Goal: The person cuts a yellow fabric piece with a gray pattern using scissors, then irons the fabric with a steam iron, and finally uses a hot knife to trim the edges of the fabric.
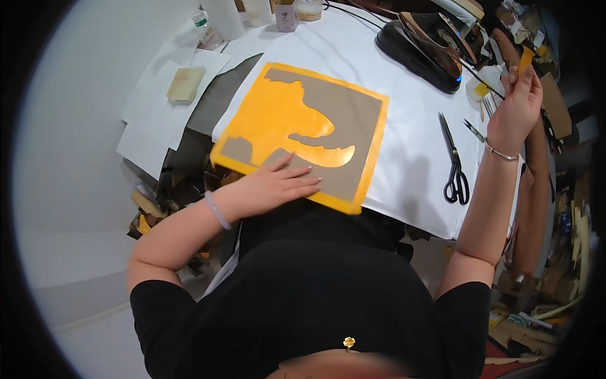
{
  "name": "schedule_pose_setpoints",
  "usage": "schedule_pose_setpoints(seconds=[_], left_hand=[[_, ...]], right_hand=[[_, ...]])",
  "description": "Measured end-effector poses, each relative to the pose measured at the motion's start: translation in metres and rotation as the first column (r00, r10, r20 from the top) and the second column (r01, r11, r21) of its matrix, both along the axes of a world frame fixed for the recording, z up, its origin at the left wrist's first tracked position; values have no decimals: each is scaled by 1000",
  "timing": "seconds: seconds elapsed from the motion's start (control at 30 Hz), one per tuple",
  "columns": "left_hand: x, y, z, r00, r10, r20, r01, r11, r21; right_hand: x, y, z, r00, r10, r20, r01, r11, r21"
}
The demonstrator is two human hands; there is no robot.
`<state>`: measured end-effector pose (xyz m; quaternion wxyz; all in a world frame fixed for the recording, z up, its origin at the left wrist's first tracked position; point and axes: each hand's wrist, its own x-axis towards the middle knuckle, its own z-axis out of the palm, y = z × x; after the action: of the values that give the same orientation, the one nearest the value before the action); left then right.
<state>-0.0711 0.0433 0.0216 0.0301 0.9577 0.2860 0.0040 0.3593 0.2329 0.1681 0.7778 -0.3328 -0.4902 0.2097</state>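
Observation:
A square panel (353, 114) with a yellow-orange border lies at the table's front edge. Its grey-brown face carries a glossy yellow-orange shape (284, 120) with curved outlines. My left hand (278, 185) rests flat on the panel's near edge, fingers stretched out. Raised at the far right, my right hand (521, 104) pinches a small yellow-orange strip (525, 60) between thumb and fingers. Black-handled scissors (454, 170) lie on the white table covering to the left of my right forearm. By my right wrist is a small pointed tool (475, 131), partly covered.
An electric iron (442, 38) sits on a black stand (413, 54) at the far right, its cord trailing. Jars and a cup (286, 16) line the back. A pale block (186, 85) lies on white paper (148, 136) at left. Cluttered materials (568, 265) fill the right side.

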Motion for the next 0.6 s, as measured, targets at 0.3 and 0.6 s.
schedule_pose_setpoints(seconds=[0.3,0.6], left_hand=[[-68,-38,-17,436,620,652,-801,598,-33],[-12,-55,-54,-186,982,-6,161,24,-987]], right_hand=[[5,-8,-25,997,-4,-72,3,1000,-6],[-27,-10,-19,994,113,-10,-113,993,-44]])
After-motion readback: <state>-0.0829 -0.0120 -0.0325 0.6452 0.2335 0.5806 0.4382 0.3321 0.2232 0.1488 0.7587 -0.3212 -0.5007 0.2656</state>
